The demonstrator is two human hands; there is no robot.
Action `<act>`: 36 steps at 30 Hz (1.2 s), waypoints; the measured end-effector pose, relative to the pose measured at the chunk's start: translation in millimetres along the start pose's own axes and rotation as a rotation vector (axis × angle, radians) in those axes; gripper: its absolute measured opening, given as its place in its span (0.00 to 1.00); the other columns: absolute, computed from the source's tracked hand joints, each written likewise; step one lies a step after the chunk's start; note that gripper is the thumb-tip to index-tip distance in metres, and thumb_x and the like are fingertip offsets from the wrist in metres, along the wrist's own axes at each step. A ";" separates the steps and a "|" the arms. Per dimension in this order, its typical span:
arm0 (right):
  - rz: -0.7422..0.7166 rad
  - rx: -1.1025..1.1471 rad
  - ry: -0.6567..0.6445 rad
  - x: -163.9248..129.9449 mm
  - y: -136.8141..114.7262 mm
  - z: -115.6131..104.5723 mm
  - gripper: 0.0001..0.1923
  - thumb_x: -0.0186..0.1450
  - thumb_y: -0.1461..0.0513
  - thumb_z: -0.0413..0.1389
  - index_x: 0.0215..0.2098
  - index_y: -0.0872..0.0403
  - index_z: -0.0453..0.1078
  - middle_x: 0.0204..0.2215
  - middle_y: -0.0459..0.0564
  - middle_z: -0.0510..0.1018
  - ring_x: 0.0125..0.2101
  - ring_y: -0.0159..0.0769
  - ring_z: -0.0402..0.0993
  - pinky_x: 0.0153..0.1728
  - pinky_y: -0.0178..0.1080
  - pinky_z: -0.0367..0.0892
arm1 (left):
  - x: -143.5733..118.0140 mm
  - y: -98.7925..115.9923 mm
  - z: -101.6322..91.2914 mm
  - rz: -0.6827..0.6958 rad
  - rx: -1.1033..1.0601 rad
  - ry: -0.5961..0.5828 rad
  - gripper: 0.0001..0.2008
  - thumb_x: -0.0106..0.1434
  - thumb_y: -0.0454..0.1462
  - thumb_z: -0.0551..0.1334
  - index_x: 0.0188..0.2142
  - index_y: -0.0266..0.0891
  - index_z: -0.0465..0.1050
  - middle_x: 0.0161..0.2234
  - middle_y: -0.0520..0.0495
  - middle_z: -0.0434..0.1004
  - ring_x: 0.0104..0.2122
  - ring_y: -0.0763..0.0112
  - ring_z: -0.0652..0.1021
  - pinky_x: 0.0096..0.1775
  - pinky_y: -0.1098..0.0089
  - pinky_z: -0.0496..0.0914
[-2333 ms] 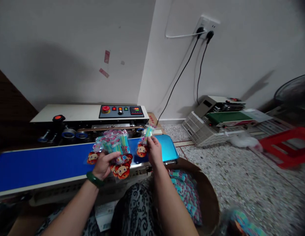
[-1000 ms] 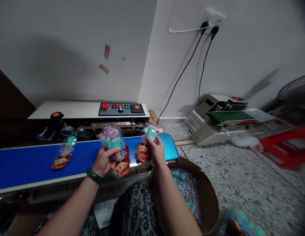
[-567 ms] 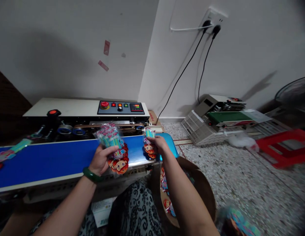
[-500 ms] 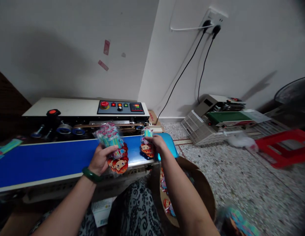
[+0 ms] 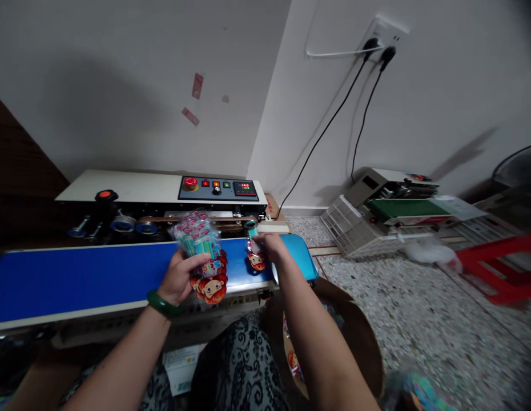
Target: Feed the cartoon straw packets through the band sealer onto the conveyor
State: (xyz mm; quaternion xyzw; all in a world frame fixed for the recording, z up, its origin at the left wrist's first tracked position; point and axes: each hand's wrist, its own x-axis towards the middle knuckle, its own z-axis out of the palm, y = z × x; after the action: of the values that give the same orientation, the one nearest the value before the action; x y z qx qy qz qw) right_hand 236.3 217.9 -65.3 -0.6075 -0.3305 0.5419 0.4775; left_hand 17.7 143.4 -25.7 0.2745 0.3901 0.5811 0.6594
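Observation:
A fanned stack of clear plastic packets [image 5: 201, 240] with pink and turquoise contents and red-haired cartoon figures is gripped in my left hand [image 5: 180, 277], thumb across the front. It is held over the blue conveyor belt [image 5: 98, 271] of a band sealing machine [image 5: 132, 187]. At the belt's right end my right hand [image 5: 270, 248] pinches a single packet [image 5: 254, 254] of the same kind. That packet's upper edge is at the sealer's intake, beside the blue wheel. My right fingertips are partly hidden behind the hand.
A brown round container [image 5: 363, 337] with more packets stands below my right arm. On the floor to the right are a white crate [image 5: 342, 222], a second sealer with a green belt [image 5: 402, 209], a red plastic stool [image 5: 501, 268] and a bag of packets [image 5: 419, 391].
A packet at the belt's far left has gone out of view. My right hand's packet has moved slightly up toward the intake. The view has shifted a little left.

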 end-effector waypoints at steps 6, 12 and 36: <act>-0.105 0.014 -0.116 -35.2 -18.0 22.2 0.10 0.51 0.58 0.59 0.30 0.55 0.70 0.25 0.47 0.76 0.25 0.29 0.71 0.23 0.30 0.66 | 0.8 -2.5 0.6 -0.020 0.010 -0.032 0.25 0.41 0.31 0.69 0.42 0.38 0.71 0.32 0.48 0.79 0.31 0.62 0.78 0.35 0.64 0.73; -0.195 0.022 -0.440 -79.6 -12.4 42.3 0.14 0.52 0.57 0.59 0.37 0.51 0.73 0.35 0.46 0.77 0.36 0.34 0.72 0.36 0.36 0.68 | 0.8 -9.0 2.7 -0.084 0.067 -0.104 0.18 0.43 0.31 0.68 0.37 0.36 0.73 0.33 0.46 0.79 0.30 0.62 0.78 0.35 0.64 0.72; 0.055 0.245 0.006 -42.0 11.1 -29.1 0.23 0.41 0.71 0.58 0.36 0.52 0.65 0.19 0.41 0.73 0.16 0.30 0.68 0.18 0.33 0.65 | 4.2 -8.0 3.5 -0.051 -0.022 0.056 0.23 0.42 0.31 0.69 0.41 0.35 0.72 0.29 0.48 0.79 0.27 0.66 0.77 0.32 0.67 0.73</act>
State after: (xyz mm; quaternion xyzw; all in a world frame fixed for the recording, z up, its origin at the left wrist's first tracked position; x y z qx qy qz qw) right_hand 255.2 169.2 -62.5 -0.5549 -0.2437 0.5893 0.5342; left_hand 25.1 146.5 -31.1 0.2410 0.4088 0.5757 0.6658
